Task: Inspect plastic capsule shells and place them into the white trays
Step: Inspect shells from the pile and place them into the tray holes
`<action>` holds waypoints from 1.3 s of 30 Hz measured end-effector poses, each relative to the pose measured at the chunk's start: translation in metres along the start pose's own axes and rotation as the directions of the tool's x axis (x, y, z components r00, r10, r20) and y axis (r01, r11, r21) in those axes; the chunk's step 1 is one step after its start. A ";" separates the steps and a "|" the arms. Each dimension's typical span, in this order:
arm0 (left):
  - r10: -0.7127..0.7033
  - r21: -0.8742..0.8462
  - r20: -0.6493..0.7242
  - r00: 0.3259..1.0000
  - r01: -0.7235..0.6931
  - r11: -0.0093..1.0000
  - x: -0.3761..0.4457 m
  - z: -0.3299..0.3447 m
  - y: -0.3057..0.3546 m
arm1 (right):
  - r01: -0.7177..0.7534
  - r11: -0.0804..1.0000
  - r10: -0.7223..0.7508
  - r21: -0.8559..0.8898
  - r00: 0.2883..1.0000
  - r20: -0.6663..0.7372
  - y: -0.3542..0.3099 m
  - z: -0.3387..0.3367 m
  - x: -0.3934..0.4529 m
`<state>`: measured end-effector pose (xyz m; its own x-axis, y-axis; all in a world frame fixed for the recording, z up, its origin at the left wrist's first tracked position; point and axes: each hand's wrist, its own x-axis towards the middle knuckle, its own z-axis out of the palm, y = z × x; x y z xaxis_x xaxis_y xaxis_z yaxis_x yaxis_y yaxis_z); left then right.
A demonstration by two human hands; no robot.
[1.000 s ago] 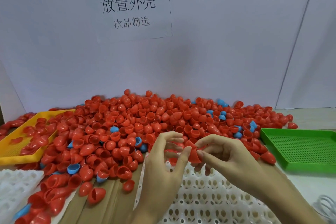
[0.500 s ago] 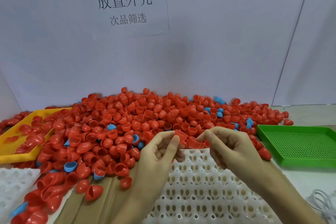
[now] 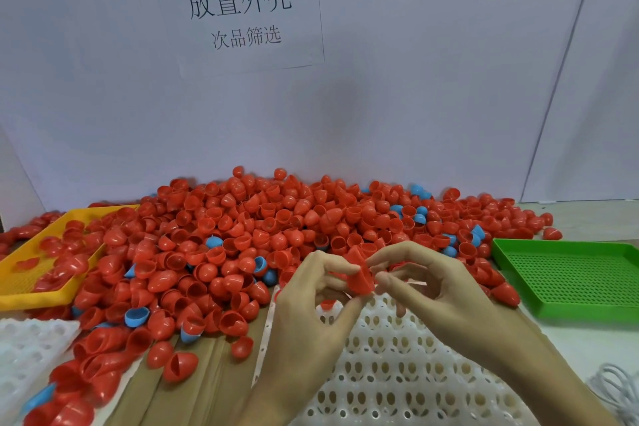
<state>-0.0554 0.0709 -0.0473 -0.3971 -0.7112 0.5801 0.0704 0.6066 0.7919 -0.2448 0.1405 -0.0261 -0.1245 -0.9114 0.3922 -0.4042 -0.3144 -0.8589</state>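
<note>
A pale wall [image 3: 415, 96] backs the bench, with one paper sign [image 3: 238, 6] of printed characters taped above. The bench top shows brown cardboard strips [image 3: 207, 380] below and left of the grip. Both hands meet over the white tray [image 3: 397, 373]: the left hand [image 3: 311, 315] and right hand [image 3: 439, 290] pinch one red shell [image 3: 361, 278] between fingertips, held just above the tray's far edge. Behind the grip spreads a heap of shells [image 3: 276, 228], too many to count, mostly red with some blue. A second white tray [image 3: 24, 353] lies far left, one yellow tray [image 3: 38, 287] beyond it, one green tray [image 3: 570, 276] to the right. A white cable [image 3: 619, 387] coils at lower right.
</note>
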 end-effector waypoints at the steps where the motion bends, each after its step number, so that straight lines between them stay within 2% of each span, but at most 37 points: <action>1: 0.043 0.024 0.015 0.999 -0.044 0.999 0.000 0.001 -0.001 | -0.001 1.000 0.001 0.009 1.000 0.017 0.002 0.002 0.000; 5: 0.163 0.063 0.130 0.978 -0.172 0.983 0.001 -0.001 0.000 | 0.040 0.999 -0.040 0.000 0.999 0.021 0.007 0.006 0.000; 8: 0.125 0.061 0.200 0.972 -0.140 0.988 0.005 -0.010 0.000 | 0.036 0.999 -0.035 -0.030 0.999 0.004 0.008 0.003 0.005; 9: 0.082 0.081 0.164 0.983 -0.096 0.992 0.007 -0.014 -0.001 | 0.006 0.999 -0.007 -0.043 1.000 -0.010 0.010 0.001 0.008; 11: 0.007 0.131 -0.039 0.999 -0.002 0.991 0.009 -0.018 -0.007 | -0.052 0.991 0.048 -0.122 0.998 -0.032 0.016 -0.002 0.015; 13: -0.035 0.198 -0.253 0.967 0.087 0.976 0.009 -0.020 -0.014 | -0.093 0.960 0.088 -0.265 0.996 -0.030 0.023 -0.003 0.021; 14: -0.059 0.233 -0.292 0.955 0.130 0.964 0.009 -0.020 -0.018 | -0.104 0.938 0.106 -0.330 0.994 -0.012 0.025 -0.001 0.024; 15: -0.099 0.267 -0.267 0.959 0.172 0.948 0.009 -0.021 -0.022 | -0.109 0.917 0.122 -0.383 0.993 0.009 0.027 0.001 0.027; 17: -0.192 0.443 -0.088 0.977 0.211 0.871 0.006 -0.020 -0.029 | -0.102 0.881 0.132 -0.462 0.991 0.033 0.031 0.007 0.034; 19: -0.250 0.679 0.088 0.964 0.125 0.724 0.002 -0.021 -0.031 | -0.078 0.849 0.125 -0.522 0.991 0.055 0.034 0.016 0.040; 21: -0.276 0.754 0.162 0.947 0.061 0.654 -0.001 -0.019 -0.031 | -0.046 0.816 0.109 -0.577 0.991 0.075 0.037 0.025 0.044; 26: -0.291 0.783 0.181 0.939 0.042 0.620 -0.001 -0.019 -0.037 | -0.010 0.704 0.120 -0.711 0.987 0.105 0.040 0.037 0.050; 33: -0.333 0.805 0.184 0.925 0.052 0.591 -0.001 -0.019 -0.037 | 0.041 0.640 0.189 -0.767 0.959 0.209 0.037 0.037 0.057; 36: -0.331 0.802 0.184 0.926 0.054 0.595 -0.001 -0.019 -0.036 | 0.052 0.680 0.197 -0.731 0.948 0.251 0.031 0.032 0.061; 39: -0.316 0.796 0.187 0.930 0.045 0.604 -0.001 -0.020 -0.036 | 0.022 0.730 0.171 -0.683 0.962 0.214 0.028 0.019 0.068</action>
<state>-0.0395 0.0433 -0.0724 -0.5627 -0.7867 0.2538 -0.7038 0.6170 0.3522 -0.2474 0.0644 -0.0297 0.0053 -0.9871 0.1599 -0.9169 -0.0686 -0.3931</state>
